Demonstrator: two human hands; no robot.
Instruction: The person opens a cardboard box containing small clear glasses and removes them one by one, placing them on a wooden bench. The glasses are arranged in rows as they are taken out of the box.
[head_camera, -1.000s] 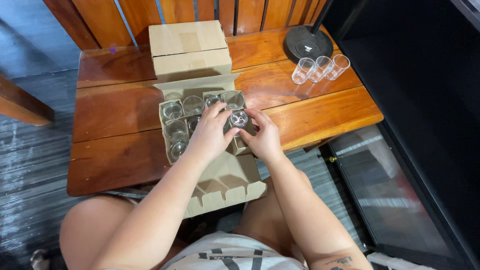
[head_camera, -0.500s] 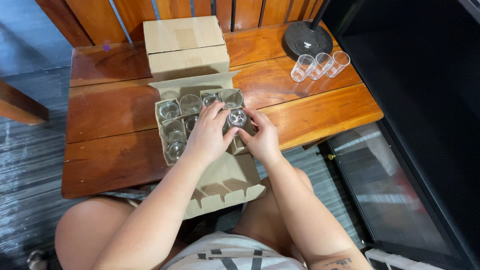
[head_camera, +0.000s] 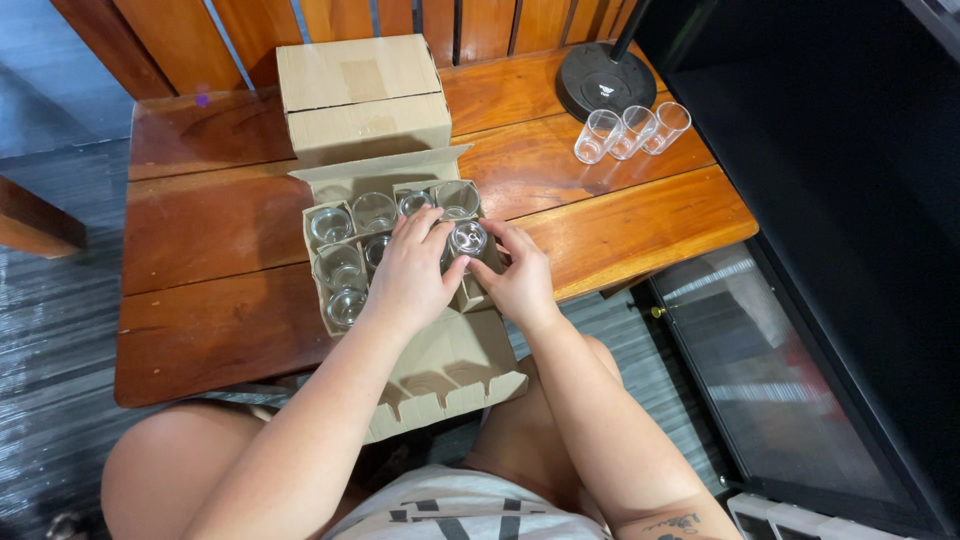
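An open cardboard box with divider cells lies on the wooden table. Several clear glasses stand in its cells. My left hand rests over the middle cells, fingers touching a clear glass at the box's right side. My right hand cups that same glass from the right. Both hands grip it together, just above or in its cell. The box's front flap hangs over the table edge toward my lap.
A closed cardboard box sits behind the open one. Three clear glasses lie side by side at the back right, next to a round black stand base. A dark cabinet stands right of the table.
Both hands stay on the glass at the box's right side. Only the camera view has shifted slightly.
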